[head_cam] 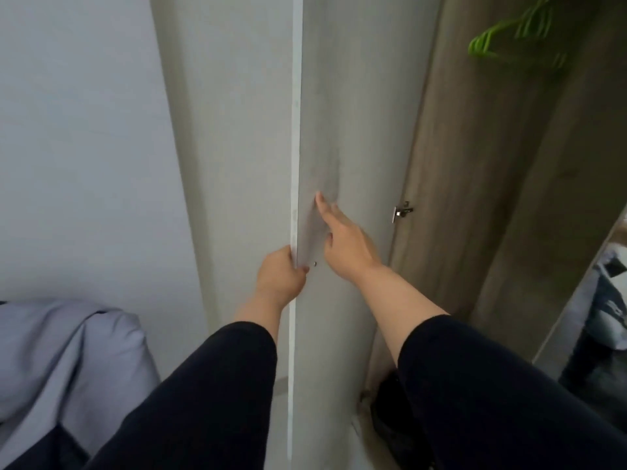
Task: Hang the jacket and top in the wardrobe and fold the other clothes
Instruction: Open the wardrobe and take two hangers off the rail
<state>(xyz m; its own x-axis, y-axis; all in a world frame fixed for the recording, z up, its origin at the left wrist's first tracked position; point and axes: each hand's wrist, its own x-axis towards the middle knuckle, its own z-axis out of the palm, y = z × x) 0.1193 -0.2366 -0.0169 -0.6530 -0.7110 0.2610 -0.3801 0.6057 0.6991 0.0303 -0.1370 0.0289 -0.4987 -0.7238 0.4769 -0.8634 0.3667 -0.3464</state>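
The left hand point(280, 271) has its fingers curled round the white front edge of the wardrobe door point(353, 130), thumb side wrapped over the near face, so it grips the door itself. The right hand point(342, 239) lies flat with straight, relaxed fingers point(320, 201) pressing on the pale inner face of that same door, holding nothing. Both arms wear dark sleeves point(217, 385). The door stands swung out toward the viewer; a small metal hinge point(402, 212) shows where it meets the brown wood-grain side panel point(475, 164) of the wardrobe. Up at the top right a bunch of green hangers point(509, 35) hangs inside, blurred. To the far right a mirrored panel point(597, 300) reflects some clothing, too indistinct to name. At the lower left a pale lilac-grey cloth point(68, 351) lies heaped; whether it is bedding or one of the garments to fold I cannot tell, and neither the jacket nor the top can be picked out for certain. Judging from this, the step in hand is working the door, with hanging and folding not yet done. The risk lies at the left fingers: wrapped over the edge, they could be nipped if the door closes against the frame while the right palm pushes. A hard swing might also strain the hinge or knock the hangers.
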